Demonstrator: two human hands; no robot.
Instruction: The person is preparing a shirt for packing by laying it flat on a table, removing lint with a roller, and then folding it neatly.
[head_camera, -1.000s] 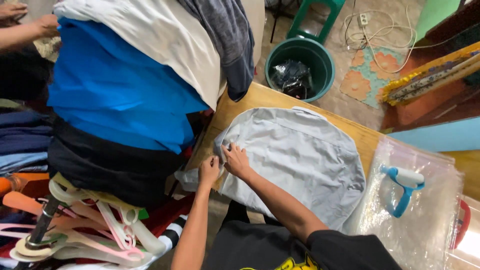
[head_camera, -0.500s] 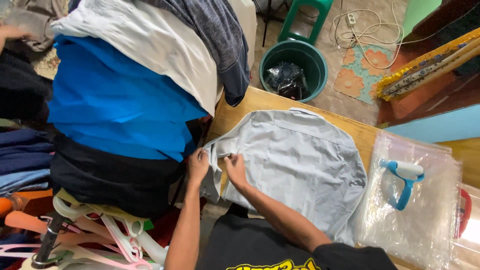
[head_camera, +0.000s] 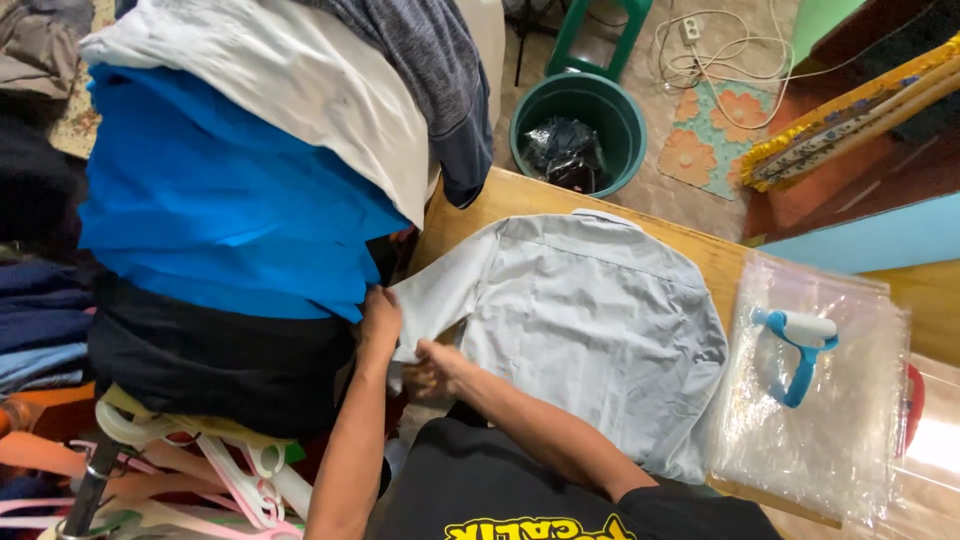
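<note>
A light grey shirt (head_camera: 590, 320) lies spread on a wooden table (head_camera: 520, 195), collar toward the far edge. Its left sleeve (head_camera: 440, 290) is pulled out toward the table's left edge. My left hand (head_camera: 380, 320) grips the sleeve's end beside the blue garment. My right hand (head_camera: 432, 370) pinches the sleeve's lower edge close to the shirt's body. Both forearms reach in from the bottom of the view.
A pile of hung clothes, blue (head_camera: 220, 200), white (head_camera: 290, 80), grey (head_camera: 430, 60) and black (head_camera: 220, 360), crowds the left. Pink and white hangers (head_camera: 230, 470) sit below it. A green bin (head_camera: 585, 125) stands beyond the table. Clear plastic bags (head_camera: 820, 400) with a blue-and-white handled tool (head_camera: 800, 350) lie at right.
The sleeve that lay folded on the shirt has been drawn out to the left. Both hands moved left and toward me with it. The camera tilted slightly.
</note>
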